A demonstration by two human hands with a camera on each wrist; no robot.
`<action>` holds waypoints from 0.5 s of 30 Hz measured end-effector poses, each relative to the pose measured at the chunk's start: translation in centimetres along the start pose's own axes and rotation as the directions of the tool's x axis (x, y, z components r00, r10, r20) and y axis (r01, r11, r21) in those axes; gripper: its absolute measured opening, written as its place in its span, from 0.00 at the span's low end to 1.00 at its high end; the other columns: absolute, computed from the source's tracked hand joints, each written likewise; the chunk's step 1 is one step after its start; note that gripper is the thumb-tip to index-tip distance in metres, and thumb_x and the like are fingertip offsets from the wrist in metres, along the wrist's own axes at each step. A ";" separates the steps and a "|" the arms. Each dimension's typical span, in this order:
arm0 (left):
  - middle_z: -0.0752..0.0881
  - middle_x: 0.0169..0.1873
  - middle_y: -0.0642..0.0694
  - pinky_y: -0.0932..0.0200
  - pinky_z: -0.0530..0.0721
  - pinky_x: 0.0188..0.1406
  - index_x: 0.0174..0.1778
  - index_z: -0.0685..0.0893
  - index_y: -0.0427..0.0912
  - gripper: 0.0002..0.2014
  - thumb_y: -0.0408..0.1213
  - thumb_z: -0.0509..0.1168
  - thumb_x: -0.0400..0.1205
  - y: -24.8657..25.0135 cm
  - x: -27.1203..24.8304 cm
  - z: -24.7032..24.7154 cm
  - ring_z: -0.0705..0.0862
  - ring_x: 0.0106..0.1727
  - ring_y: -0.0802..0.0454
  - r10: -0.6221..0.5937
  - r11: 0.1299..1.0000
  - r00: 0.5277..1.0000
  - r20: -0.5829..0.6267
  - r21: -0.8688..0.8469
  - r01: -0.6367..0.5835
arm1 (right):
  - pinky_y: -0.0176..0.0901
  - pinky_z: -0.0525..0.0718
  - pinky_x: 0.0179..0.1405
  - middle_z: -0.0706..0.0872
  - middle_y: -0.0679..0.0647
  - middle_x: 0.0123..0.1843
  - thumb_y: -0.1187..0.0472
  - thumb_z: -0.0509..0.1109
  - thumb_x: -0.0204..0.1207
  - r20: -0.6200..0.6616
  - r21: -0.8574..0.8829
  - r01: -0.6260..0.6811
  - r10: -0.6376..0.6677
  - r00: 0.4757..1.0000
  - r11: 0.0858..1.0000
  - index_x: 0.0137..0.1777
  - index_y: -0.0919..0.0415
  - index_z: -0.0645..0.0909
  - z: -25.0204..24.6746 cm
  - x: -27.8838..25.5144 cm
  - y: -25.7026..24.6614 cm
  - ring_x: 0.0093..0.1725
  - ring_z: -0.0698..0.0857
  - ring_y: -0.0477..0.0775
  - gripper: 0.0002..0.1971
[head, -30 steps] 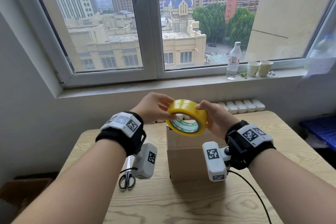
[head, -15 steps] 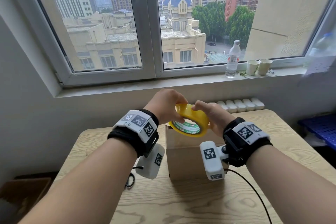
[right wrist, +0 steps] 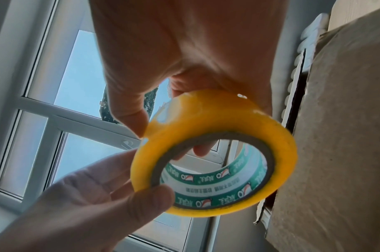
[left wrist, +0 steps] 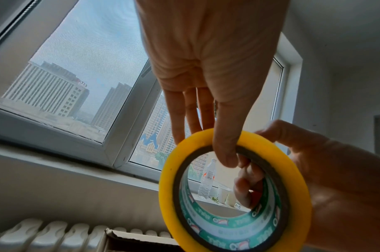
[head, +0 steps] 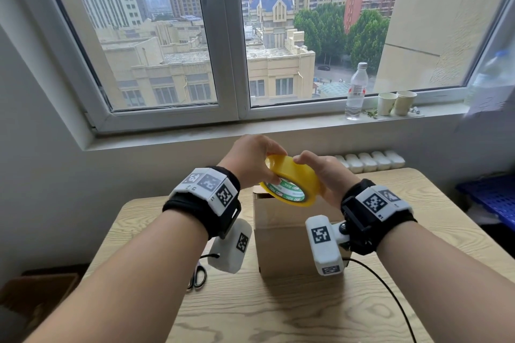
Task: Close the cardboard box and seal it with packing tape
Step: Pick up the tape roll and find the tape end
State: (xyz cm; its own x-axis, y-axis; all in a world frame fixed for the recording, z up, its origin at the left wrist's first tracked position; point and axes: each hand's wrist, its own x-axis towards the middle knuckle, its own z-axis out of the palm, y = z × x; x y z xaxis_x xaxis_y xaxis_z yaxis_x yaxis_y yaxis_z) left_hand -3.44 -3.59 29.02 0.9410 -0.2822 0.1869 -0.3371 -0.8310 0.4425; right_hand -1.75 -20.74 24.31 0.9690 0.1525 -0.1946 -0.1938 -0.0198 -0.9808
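Head view, L to R: scissors (head: 197, 277) flat on wooden table (head: 278, 315), partly hidden under left wrist cam. Left hand (head: 250, 160) pinches tape roll (head: 292, 185) at its left rim, thumb on near face, fingers behind. Roll is yellow w/ green-white core, tilted, held in air just above cardboard box (head: 281, 245); box stands mid-table, a top flap edge up at back left. Right hand (head: 324, 175) grips roll's right side, fingers curled through core, thumb on outer tape. Water bottle (head: 356, 92) & two paper cups (head: 394, 103) on windowsill (head: 195, 131), right of centre.
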 end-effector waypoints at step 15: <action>0.90 0.51 0.44 0.73 0.85 0.48 0.59 0.86 0.35 0.27 0.19 0.79 0.64 -2.7 -0.2 0.4 0.88 0.51 0.55 -0.134 0.825 0.989 0.063 -0.545 0.147 | 0.51 0.77 0.40 0.77 0.64 0.42 0.53 0.70 0.60 0.045 0.057 0.020 -0.022 0.999 0.998 0.47 0.66 0.79 -1.0 -0.3 0.0 0.43 0.78 0.62 0.19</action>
State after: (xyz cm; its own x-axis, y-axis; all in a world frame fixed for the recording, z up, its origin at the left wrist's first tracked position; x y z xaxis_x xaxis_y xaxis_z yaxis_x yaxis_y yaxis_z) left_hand -2.66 -1.50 27.42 0.9778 -0.1977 0.0697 -0.1564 -0.4662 0.8707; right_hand -1.91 -21.76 24.37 0.9652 0.1972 -0.1720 -0.1831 0.0394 -0.9823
